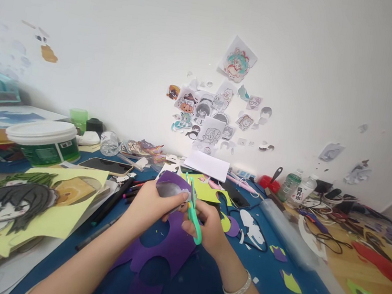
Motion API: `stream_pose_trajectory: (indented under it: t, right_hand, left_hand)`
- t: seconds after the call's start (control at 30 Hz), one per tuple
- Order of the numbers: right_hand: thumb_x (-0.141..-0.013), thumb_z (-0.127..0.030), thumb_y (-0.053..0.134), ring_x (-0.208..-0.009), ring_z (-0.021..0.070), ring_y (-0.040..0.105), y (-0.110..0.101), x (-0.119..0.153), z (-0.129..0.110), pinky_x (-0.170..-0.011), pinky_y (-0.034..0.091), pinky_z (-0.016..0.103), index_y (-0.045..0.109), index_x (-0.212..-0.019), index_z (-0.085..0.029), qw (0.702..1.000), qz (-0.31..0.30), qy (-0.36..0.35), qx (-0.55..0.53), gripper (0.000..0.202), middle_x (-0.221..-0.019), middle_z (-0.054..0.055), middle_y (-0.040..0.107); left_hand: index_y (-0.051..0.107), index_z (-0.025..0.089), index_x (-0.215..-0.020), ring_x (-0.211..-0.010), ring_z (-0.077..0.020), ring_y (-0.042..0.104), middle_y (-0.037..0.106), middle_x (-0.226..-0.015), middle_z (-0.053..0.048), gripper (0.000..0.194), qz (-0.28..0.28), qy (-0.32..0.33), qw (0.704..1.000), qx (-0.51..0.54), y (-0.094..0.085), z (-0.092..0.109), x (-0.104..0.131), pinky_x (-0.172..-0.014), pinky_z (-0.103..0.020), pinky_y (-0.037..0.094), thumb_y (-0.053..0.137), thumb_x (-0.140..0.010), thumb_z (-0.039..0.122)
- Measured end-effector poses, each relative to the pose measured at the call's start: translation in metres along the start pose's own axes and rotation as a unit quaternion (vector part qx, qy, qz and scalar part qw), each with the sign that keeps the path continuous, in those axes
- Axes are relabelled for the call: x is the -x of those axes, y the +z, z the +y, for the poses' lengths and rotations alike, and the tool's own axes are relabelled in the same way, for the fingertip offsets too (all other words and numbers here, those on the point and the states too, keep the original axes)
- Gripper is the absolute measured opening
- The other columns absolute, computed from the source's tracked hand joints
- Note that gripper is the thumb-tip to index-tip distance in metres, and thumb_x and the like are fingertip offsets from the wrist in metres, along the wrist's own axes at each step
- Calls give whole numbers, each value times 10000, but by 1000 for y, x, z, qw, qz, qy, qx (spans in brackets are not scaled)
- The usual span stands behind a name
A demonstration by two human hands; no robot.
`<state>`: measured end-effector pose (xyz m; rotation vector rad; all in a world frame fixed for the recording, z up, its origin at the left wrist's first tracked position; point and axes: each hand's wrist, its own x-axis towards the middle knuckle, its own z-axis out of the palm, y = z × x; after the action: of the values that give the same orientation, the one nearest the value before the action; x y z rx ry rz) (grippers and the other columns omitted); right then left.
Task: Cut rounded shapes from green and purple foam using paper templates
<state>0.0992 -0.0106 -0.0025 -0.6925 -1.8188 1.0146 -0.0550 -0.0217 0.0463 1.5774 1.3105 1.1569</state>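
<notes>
My left hand pinches a piece of purple paper with a grey-white cutout on it, thumb on top. In my right hand are green scissors, fingers round the handles. Their blades point up and away, right at the paper's right edge; whether they touch it I cannot tell. Under both hands lies a purple sheet with large round holes cut from it. Yellow paper lies just behind my hands. White paper cutouts and small yellow-purple scraps are to the right.
A blue mat covers the middle of the table. On the left stand a white-lidded green tub, a phone and drawings on yellow paper. Bottles, a clear plastic roll and cables are at right. Drawings hang on the wall.
</notes>
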Motion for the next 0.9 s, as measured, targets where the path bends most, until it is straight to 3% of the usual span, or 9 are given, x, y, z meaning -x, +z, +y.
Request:
stream_pose_trajectory:
  t: [0.47,0.9]
  right_hand:
    - [-653,-442,663,-544,107,440,6,-1,6,-520,371,227,587,-822,-154,998,35,0,-45,343,-618,-7,497]
    - [-622,-461,681,-502,101,407,0,2,1,-487,336,232,586,-813,-144,999,12,31,5,382,-545,-25,470]
  left_hand:
    - [472,183,-452,-326,-98,417,431,-308,61,282,30,4,999,11,3,5,4,-372,-209,351,597,-646,345]
    - [527,173,-484,-336,-109,448,529,-393,23,257,-29,1,999,-25,-10,5,2,-377,-210,366,602,-633,368]
